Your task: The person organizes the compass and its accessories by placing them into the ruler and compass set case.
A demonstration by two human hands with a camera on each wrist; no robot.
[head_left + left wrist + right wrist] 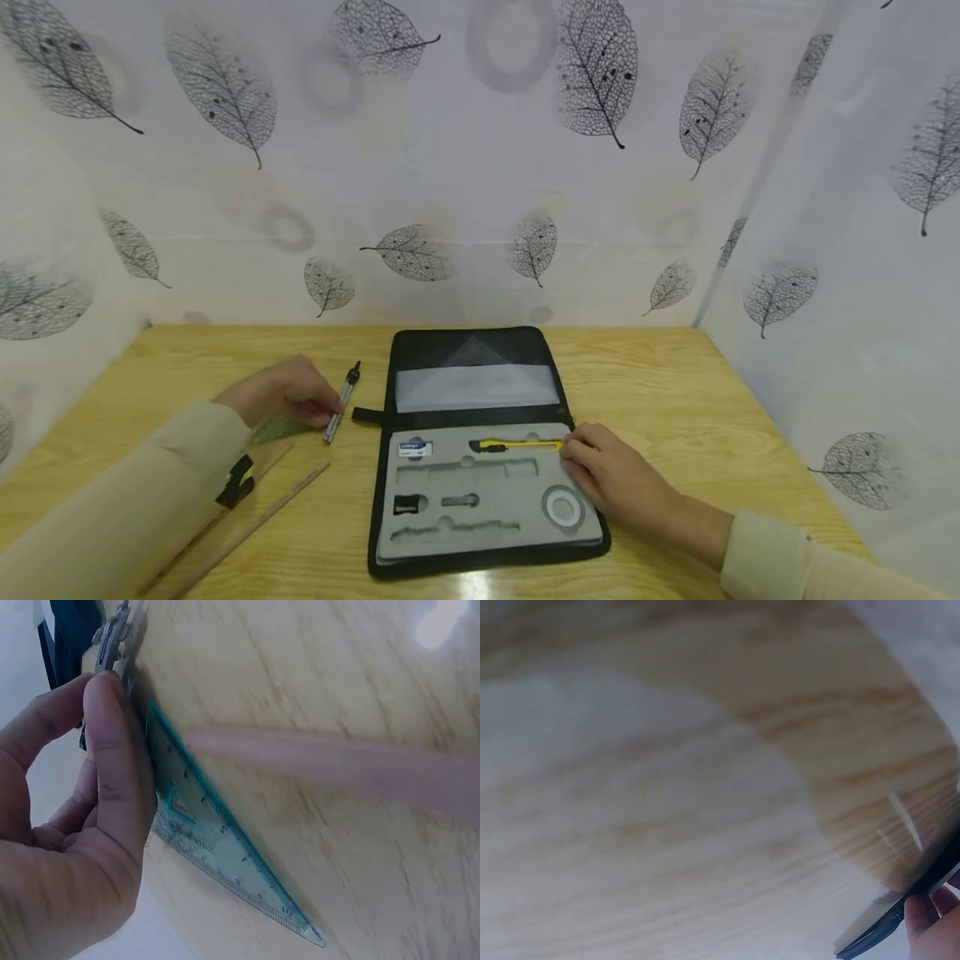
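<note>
My left hand (303,393) pinches a metal drawing compass (349,385) with a black top, left of the zippered case. In the left wrist view, thumb and fingertips meet at the compass (112,645). Beneath this hand lies a green-edged clear set square (217,840). My right hand (618,477) grips the right edge of the open black case (489,568), its fingertips by the end of a yellow utility knife (525,445). In the right wrist view, fingers (919,916) are at the case's dark edge.
The grey insert holds an eraser (415,450), a black sharpener (407,504), a small grey piece (459,500) and a white tape roll (562,507). Two long wooden sticks (255,525) lie at left, beside a black item (237,483). A leaf-print curtain (480,183) surrounds the table.
</note>
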